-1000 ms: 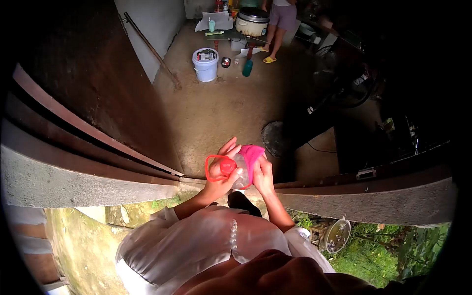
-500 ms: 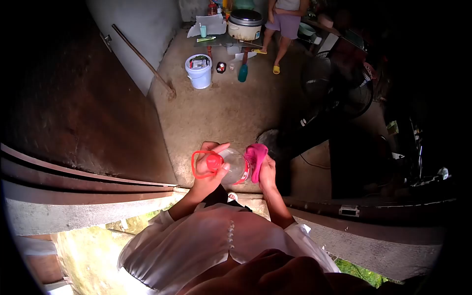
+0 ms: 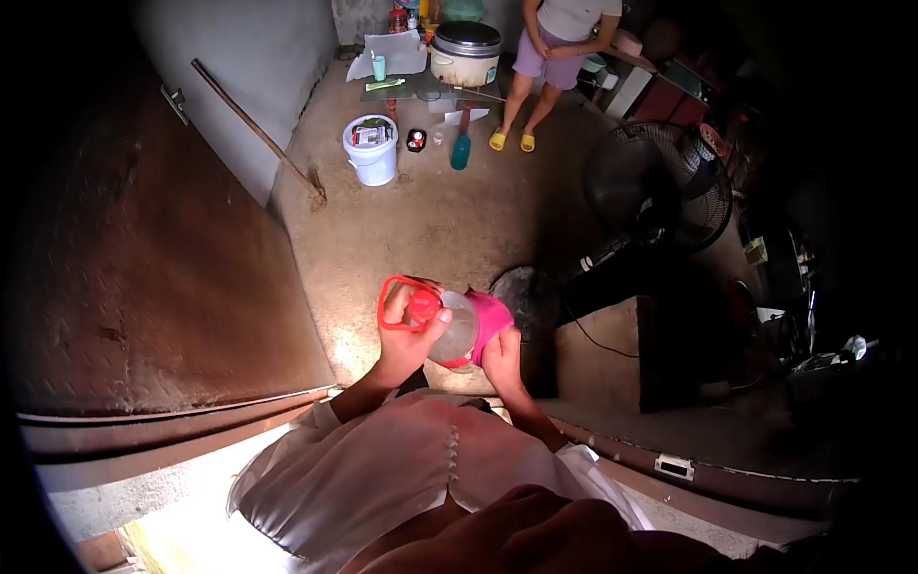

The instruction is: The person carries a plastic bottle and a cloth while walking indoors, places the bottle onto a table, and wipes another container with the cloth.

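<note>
hands: left (image 3: 406, 340) fingers curled, gripping | right (image 3: 501, 356) closed, gripping | both forearms bent inward

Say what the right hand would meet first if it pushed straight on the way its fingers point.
The right hand already presses the pink cloth against the clear bottle; beyond them probably the left hand, though depth is unclear.

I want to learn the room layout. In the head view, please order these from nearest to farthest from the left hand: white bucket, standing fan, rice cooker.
1. Standing fan, to the right.
2. White bucket, up the floor, slightly left.
3. Rice cooker, at the far end.
Measured from the left hand.
</note>
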`<act>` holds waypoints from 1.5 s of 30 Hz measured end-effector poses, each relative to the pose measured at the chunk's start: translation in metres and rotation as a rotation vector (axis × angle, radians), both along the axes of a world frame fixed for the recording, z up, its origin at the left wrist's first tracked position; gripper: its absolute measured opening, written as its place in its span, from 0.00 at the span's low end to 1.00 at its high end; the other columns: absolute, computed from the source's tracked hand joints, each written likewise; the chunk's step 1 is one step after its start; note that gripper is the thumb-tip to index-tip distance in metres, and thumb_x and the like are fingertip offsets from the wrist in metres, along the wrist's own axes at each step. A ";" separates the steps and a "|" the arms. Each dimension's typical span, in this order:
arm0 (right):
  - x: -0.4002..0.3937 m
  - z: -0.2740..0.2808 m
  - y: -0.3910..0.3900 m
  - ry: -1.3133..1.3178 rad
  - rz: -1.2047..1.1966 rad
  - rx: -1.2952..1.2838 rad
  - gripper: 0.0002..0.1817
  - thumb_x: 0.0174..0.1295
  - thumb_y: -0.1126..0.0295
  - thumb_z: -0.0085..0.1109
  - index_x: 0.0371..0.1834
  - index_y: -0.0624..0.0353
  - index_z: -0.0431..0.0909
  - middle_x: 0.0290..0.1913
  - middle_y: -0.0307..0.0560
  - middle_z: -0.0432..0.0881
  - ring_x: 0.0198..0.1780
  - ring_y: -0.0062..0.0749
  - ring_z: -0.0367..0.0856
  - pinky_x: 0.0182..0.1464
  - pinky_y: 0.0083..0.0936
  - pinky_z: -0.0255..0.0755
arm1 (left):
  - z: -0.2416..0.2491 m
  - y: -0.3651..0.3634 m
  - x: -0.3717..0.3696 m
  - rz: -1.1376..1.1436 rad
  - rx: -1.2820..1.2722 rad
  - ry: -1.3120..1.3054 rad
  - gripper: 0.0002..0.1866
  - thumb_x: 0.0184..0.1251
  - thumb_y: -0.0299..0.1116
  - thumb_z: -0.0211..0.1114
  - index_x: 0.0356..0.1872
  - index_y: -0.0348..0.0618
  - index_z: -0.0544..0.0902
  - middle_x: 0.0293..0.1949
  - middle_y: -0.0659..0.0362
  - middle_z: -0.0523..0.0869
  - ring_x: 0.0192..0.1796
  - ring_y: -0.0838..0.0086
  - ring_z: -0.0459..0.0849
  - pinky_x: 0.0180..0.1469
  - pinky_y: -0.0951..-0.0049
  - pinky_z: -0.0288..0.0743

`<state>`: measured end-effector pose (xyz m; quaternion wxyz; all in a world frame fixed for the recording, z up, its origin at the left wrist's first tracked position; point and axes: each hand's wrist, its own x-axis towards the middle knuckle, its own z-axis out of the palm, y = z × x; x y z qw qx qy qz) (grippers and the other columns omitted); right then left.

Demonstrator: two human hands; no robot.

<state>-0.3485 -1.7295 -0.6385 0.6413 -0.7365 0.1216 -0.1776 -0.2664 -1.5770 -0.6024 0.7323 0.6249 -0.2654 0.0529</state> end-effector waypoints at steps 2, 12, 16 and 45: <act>0.021 0.007 0.005 -0.221 -0.009 -0.393 0.16 0.69 0.73 0.49 0.55 0.69 0.79 0.44 0.63 0.84 0.45 0.56 0.85 0.52 0.40 0.77 | -0.004 -0.003 0.029 0.047 0.033 -0.023 0.13 0.60 0.22 0.71 0.43 0.36 0.77 0.47 0.52 0.82 0.49 0.68 0.81 0.53 0.68 0.74; 0.252 -0.081 -0.002 0.074 0.120 0.293 0.16 0.75 0.68 0.48 0.54 0.64 0.83 0.48 0.44 0.87 0.47 0.32 0.86 0.50 0.28 0.78 | 0.012 0.054 0.207 0.003 0.036 -0.230 0.15 0.51 0.29 0.75 0.39 0.36 0.81 0.45 0.51 0.80 0.49 0.61 0.81 0.53 0.62 0.75; 0.278 -0.159 -0.028 0.175 0.090 0.954 0.23 0.77 0.59 0.39 0.63 0.61 0.76 0.57 0.49 0.84 0.57 0.39 0.83 0.60 0.37 0.77 | 0.012 0.078 0.264 -0.042 -0.034 -0.210 0.17 0.52 0.32 0.76 0.39 0.34 0.82 0.43 0.50 0.81 0.50 0.59 0.82 0.57 0.56 0.76; 0.537 -0.137 -0.252 -0.244 0.147 1.317 0.26 0.75 0.53 0.43 0.68 0.58 0.70 0.55 0.48 0.78 0.52 0.40 0.79 0.55 0.41 0.75 | -0.042 -0.162 0.595 -0.089 -0.274 0.259 0.16 0.65 0.34 0.66 0.49 0.38 0.77 0.56 0.48 0.82 0.62 0.61 0.79 0.67 0.57 0.71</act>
